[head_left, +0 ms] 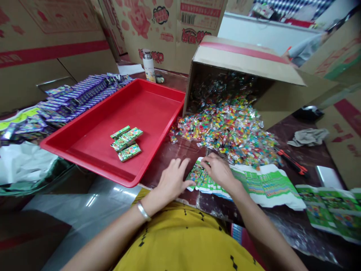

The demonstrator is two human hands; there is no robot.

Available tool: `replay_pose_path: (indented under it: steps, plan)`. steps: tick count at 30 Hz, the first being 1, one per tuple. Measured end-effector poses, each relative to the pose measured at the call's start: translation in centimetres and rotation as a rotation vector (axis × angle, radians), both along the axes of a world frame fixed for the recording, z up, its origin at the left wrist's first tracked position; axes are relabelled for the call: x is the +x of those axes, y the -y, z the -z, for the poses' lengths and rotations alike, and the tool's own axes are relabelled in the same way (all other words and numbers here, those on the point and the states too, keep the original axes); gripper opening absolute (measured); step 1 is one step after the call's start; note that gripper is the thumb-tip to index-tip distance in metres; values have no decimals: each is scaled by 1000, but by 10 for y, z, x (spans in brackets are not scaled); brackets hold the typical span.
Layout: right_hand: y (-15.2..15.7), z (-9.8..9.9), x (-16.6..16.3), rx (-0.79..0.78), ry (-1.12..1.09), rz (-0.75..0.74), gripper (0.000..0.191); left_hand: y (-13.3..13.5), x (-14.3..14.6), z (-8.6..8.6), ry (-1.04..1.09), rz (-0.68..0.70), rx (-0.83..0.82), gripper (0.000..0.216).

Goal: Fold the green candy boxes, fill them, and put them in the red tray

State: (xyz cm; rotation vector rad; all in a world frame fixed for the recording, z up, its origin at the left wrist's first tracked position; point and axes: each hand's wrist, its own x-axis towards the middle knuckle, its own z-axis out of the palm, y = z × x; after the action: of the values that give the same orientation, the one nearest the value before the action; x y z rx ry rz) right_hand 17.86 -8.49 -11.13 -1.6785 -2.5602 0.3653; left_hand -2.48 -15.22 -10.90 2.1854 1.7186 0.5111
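Note:
My left hand (pixel 172 180) lies flat on the dark table with fingers stretched out, its thumb touching the end of a stack of flat green printed cartons (pixel 262 184). My right hand (pixel 218 170) rests on top of that stack, fingers curled and pinching at the top carton's edge. Just behind the hands spreads a heap of small clear-wrapped colourful candies (pixel 228 131), spilling from a cardboard box (pixel 242 56) tipped on its side. To the left, a red plastic tray (pixel 158 101) holds three folded green boxes (pixel 126 143).
Purple packets (pixel 76 96) are stacked left of the tray. A white bottle (pixel 148 66) stands behind it. A red-handled cutter (pixel 293 162), a grey cloth (pixel 308 136) and more green cartons (pixel 329 212) lie on the right. Big cardboard boxes line the back.

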Motion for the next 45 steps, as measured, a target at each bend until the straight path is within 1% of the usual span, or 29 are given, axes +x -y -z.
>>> replay_pose_path:
  steps: [2,3,5,10,13,14,18,20,22,23,24,25,27,29,30,31,33,35,36,37,39,42,45]
  plan:
    - [6,1,-4,7,23,33,24,4,19,15,-20,-16,-103,81]
    - [9,2,-6,2,24,46,27,5,23,20,-21,-29,-126,82]
    - [13,6,-8,-23,10,69,28,4,23,25,-17,-42,-134,83]
    - [13,10,-8,21,-45,123,34,7,17,27,-22,-35,-115,80]
    - [11,8,-6,-32,-74,82,23,10,19,27,-21,-44,-120,76]
    - [10,7,-6,-46,-94,79,22,11,20,27,-16,-46,-116,75]
    - [9,7,-6,3,-124,116,34,11,24,26,35,-2,-109,66]
    - [6,7,-5,10,-147,109,28,11,25,26,63,15,-120,67]
    - [3,5,-3,3,-250,108,16,11,27,27,88,14,-121,68]
    - [1,4,-2,-5,-337,119,12,11,27,27,104,9,-111,68]
    - [-1,2,-1,-20,-441,135,12,12,29,28,127,5,-96,69]
    - [-3,0,0,-53,-552,157,15,13,30,28,156,0,-76,70]
    - [-3,-6,0,-179,-767,216,23,13,32,26,232,-19,-31,72]
    - [0,-13,-1,-310,-946,268,29,11,33,21,347,-44,-9,70]
    - [4,-16,-3,-353,-1019,271,32,9,32,17,431,-51,-23,68]
    - [8,-19,-4,-379,-1079,252,34,7,31,12,543,-46,-65,66]
    - [19,-24,-6,-411,-1141,154,39,2,25,2,846,8,-233,64]
    - [29,-28,-7,-446,-1128,31,42,-1,17,-7,1156,88,-435,61]
    - [33,-31,-6,-459,-1109,-13,43,-2,13,-10,1266,124,-516,59]
    - [35,-34,-5,-471,-1081,-45,43,-1,10,-13,1333,149,-576,57]
    - [35,-44,-3,-495,-998,-84,37,1,5,-16,1342,184,-660,56]
    - [27,-63,3,-554,-823,-177,24,6,3,-18,1242,238,-745,56]
    - [21,-76,8,-636,-700,-285,21,8,4,-19,1231,237,-725,48]
